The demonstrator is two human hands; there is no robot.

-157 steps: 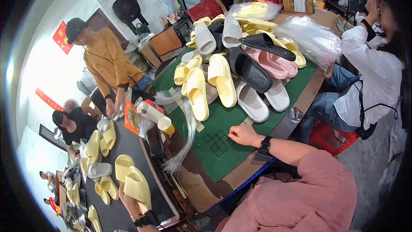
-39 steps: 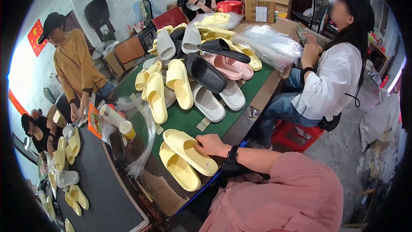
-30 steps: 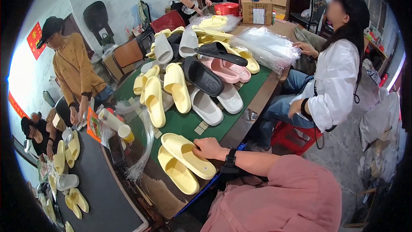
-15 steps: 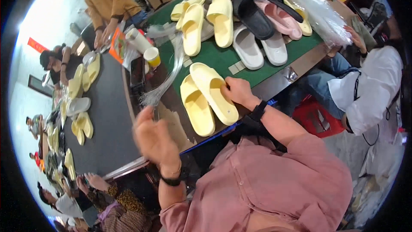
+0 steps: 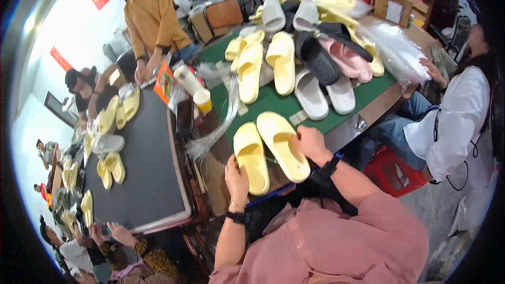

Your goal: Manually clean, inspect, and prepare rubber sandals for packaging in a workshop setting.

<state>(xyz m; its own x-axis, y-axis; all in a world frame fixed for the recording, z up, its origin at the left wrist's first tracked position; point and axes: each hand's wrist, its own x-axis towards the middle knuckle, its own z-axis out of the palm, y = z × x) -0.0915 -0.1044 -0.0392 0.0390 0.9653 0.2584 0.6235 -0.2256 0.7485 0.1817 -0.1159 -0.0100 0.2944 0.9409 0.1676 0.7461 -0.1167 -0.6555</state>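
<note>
A pair of pale yellow slide slippers lies side by side in front of me, toes pointing away, at the near edge of the table. My left hand [image 5: 236,182] grips the outer edge of the left slipper [image 5: 251,152], near its heel half. With fingers closed on the outer edge of the right slipper [image 5: 280,139], my right hand [image 5: 312,144] holds it at mid-length. The soles hide some of the fingertips. Beyond the pair stand more yellow slippers [image 5: 281,73], black slippers [image 5: 318,60], grey slippers [image 5: 310,97] and pink slippers [image 5: 347,60].
Green matting [image 5: 268,106] covers the table, with clear plastic bags [image 5: 394,47] at its far right. A yellow-white paper cup [image 5: 202,101] and plastic strands [image 5: 223,126] sit at the left. People work around a dark conveyor belt [image 5: 142,173]; a person in white [image 5: 447,121] sits at right.
My left hand has come from the air beside the pair onto the left slipper. The slippers, which overlapped, now lie apart at the heels. The view has tilted up.
</note>
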